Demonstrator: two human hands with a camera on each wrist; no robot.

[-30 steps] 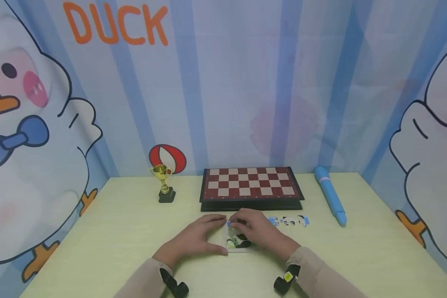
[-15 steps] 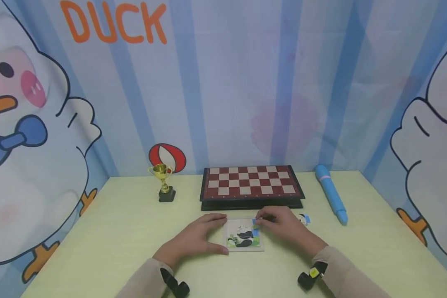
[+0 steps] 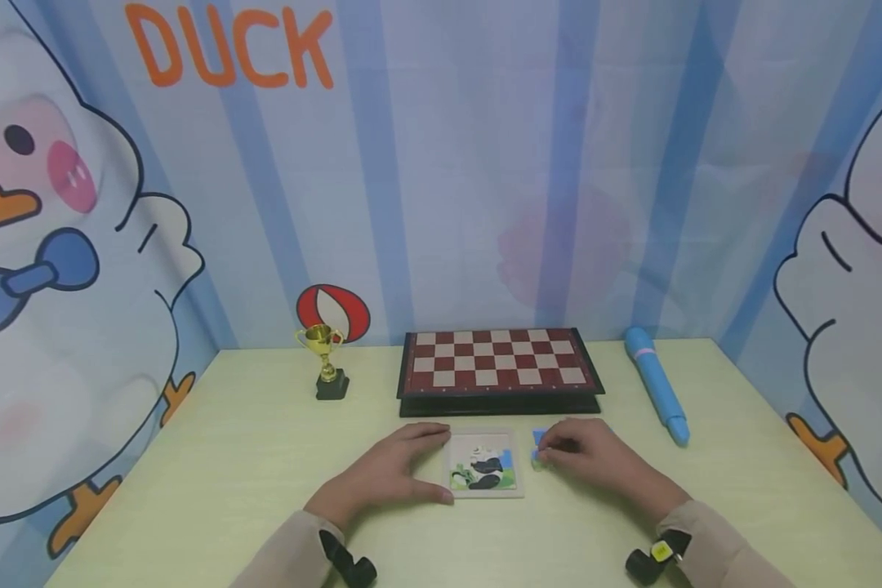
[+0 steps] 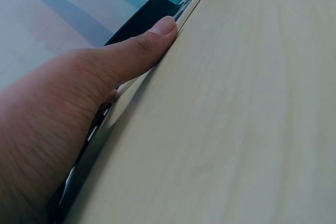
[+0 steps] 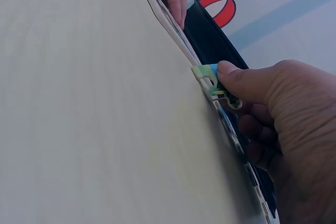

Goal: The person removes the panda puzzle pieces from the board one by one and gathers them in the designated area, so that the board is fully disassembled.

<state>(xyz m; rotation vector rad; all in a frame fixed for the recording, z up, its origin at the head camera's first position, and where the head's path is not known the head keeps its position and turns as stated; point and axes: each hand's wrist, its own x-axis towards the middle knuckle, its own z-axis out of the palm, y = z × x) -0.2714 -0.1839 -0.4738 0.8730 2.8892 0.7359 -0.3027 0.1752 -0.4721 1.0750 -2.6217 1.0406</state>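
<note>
A white puzzle tray (image 3: 483, 494) lies on the table, a partly assembled panda picture (image 3: 485, 469) in its lower part. My left hand (image 3: 389, 465) rests at the tray's left side, index finger near the upper corner and thumb near the lower one. In the left wrist view the left thumb (image 4: 142, 51) lies along the tray's edge. Right of the tray, my right hand (image 3: 595, 457) pinches a blue and green puzzle piece (image 3: 538, 447) between thumb and fingers. The right wrist view shows this piece (image 5: 210, 80) tilted, its knobbed edge visible.
Behind the tray stands a folded chessboard box (image 3: 496, 363). A gold trophy cup (image 3: 326, 359) is at the back left, and a blue pen-shaped object (image 3: 657, 388) lies at the right. More pieces (image 5: 254, 182) lie edge-on below the right hand in the right wrist view.
My right hand has moved from over the tray to its right, bringing the blue and green puzzle piece away from the tray. It now covers loose pieces seen earlier. The left hand stays put.
</note>
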